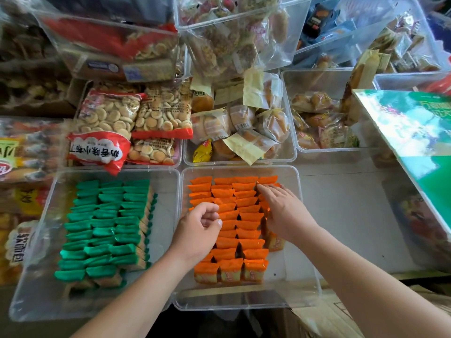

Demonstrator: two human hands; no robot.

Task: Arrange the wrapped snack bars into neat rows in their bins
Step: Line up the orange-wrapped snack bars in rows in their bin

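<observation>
Over on the left, the green bars (105,228) stand in three tidy rows inside their clear bin (36,252), nobody touching them. Next door, the orange bars (234,230) fill the second bin (302,272), and the left hand (197,232) hovers over them, fingers curled loosely with nothing gripped. The right hand (283,213) lies flat and spread, fingertips pressing the far-right row of orange bars.

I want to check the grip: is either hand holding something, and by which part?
Nothing is clearly held. The left hand is loosely curled and empty above the orange bars; the right hand lies flat on them, fingertips at the far row.
</observation>
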